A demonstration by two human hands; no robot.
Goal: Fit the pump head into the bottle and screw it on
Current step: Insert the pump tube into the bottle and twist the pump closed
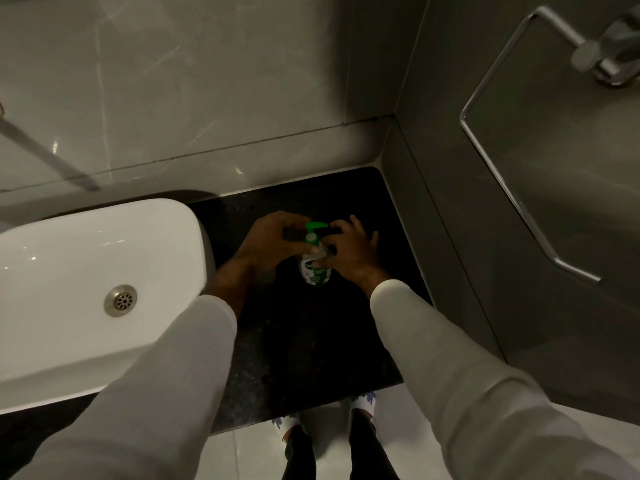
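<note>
Beside grey tiled walls (207, 81), a dark bench (311, 341) carries a white sink (86, 258) at left, drain (120, 300) bare. Right of it the bottle (314, 270) stands upright, green pump head (313, 232) seated in its neck. Left hand (273, 242) grasps the pump head; right hand (349, 252) grips the bottle.

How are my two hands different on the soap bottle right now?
The left hand is at the green pump head, fingers near its collar; the right hand is lower, fingers on the bottle body. The left hand comes from the sink side, the right from the wall side. Both touch the upright bottle and wear pale sleeves.
</note>
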